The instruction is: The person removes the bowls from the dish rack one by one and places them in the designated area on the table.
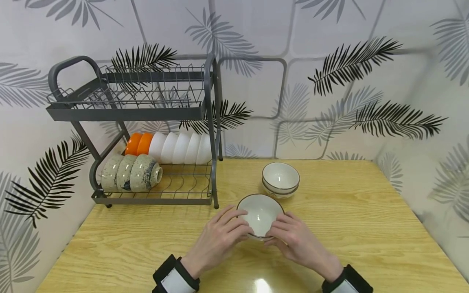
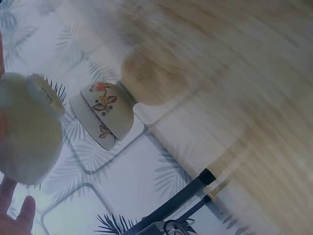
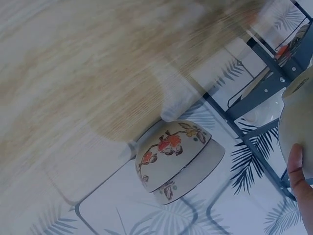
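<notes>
One round, pale ceramic bowl with a thin dark rim (image 1: pixel 259 215) is in the person's two hands, mouth tilted up and toward them, over the middle of the yellow wood-grain worktop (image 1: pixel 370 232). I see the left hand (image 1: pixel 225 234) grasping the near left of the rim, its fingers hooked over the edge, while the right hand (image 1: pixel 298 242) pinches the near right, fingertips inside. So the grip is engaged on both sides, around the same bowl. Both wrist views show its foot ring from below, so I judge it is lifted clear of the surface.

Just behind it on the worktop sits a nested pair of pale bowls with dark rims and red flower sprigs (image 1: pixel 281 177). To the left stands a two-tier dark grey metal rack (image 1: pixel 152 201); its lower tier carries two glossy orange bowls (image 1: pixel 145 143), a row of plain white bowls (image 1: pixel 181 147) and some speckled stoneware bowls (image 1: pixel 141 173), all on their sides.

As far as I can judge, the handling is partway: the pair is already nested and the rack's bowls are lined up, but the held bowl is not yet set down anywhere.
</notes>
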Tool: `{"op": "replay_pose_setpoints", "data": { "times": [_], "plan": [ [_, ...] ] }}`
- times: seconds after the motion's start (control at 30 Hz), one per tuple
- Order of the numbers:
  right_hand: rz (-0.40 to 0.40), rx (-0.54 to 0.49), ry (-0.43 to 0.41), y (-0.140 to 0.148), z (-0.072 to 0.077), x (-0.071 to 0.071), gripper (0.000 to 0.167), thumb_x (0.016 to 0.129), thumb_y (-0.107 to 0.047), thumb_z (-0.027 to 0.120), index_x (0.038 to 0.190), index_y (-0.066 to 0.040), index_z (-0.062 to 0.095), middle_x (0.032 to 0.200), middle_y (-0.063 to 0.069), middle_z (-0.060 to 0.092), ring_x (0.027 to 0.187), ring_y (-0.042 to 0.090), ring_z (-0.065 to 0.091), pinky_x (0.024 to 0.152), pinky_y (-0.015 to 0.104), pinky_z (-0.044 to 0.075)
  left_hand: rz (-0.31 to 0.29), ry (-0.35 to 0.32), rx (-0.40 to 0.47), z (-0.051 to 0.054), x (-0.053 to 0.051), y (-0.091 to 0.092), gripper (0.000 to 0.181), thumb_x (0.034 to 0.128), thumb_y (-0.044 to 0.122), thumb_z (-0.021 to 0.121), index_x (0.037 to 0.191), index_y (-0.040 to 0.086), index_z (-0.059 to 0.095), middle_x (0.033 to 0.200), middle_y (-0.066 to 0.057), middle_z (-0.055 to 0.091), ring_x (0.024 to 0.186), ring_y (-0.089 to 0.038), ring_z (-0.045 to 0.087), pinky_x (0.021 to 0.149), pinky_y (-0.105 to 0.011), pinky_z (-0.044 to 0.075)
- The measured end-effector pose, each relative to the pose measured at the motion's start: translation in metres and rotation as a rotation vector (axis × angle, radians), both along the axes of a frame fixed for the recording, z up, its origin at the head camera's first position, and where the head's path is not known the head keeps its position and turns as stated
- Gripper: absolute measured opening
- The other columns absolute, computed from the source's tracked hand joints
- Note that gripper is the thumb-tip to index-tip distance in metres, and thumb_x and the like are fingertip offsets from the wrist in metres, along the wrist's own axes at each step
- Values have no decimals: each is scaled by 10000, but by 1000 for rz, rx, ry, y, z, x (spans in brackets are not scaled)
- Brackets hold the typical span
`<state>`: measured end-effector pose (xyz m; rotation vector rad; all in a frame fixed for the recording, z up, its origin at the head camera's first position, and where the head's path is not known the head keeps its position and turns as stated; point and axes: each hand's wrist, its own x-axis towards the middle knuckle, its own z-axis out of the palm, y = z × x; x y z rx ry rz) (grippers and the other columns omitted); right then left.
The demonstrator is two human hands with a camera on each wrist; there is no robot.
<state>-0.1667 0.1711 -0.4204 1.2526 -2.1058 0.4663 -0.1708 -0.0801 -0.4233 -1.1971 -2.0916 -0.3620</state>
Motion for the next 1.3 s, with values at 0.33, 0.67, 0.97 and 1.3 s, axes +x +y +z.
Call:
{"op": "replay_pose_setpoints", "data": {
  "times": [0.33,0.67,0.97,1.3],
  "plan": [
    [-85,-26,39,10,-2,-12,164,734,-217,823,791,-162,679,769,-87,691,750,98,551,692,309,474,106,-325,244,-11,1,2,476,909,216,728,1348,126,568,1494,-69,537,1439,-316,449,1165,-532,406],
    [-223,-66,28,23,7,-40,163,734,-164,841,813,-110,709,768,-14,702,773,162,595,690,378,505,88,-519,449,-23,-5,-1,511,969,144,653,1450,95,486,1549,-105,473,1462,-377,401,1160,-607,370],
    [-346,-136,-28,31,15,-68,181,737,-77,859,841,-76,711,779,46,727,781,203,620,723,419,530,15,-676,568,-26,-4,-4,450,1004,136,604,1439,93,499,1559,-114,463,1488,-382,349,1165,-672,309],
    [-412,-140,-76,32,5,-90,156,786,-64,824,777,-71,668,728,43,694,712,186,548,682,396,494,-22,-712,624,-29,-5,-7,418,1011,96,581,1420,61,503,1543,-111,486,1461,-345,412,1161,-612,356]
  ]
}}
